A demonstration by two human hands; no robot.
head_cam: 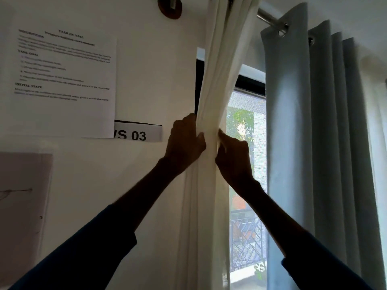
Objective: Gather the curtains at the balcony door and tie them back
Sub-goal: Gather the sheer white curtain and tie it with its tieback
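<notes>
Hands, left hand (pixel 185 139) and right hand (pixel 232 155), are squeezing the soft, light cream curtain (pixel 211 91) bunched at its middle.

Hanging on a white wall (pixel 146 59): printed sheet (pixel 65 80), "03" label (pixel 138 133). Glowing beyond the glass door (pixel 247 143): daylight, balcony railing (pixel 247 243).

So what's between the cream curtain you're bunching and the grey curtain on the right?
In the head view, only bare door glass lies between the cream curtain and the grey curtain, showing greenery and a balcony railing outside.
</notes>
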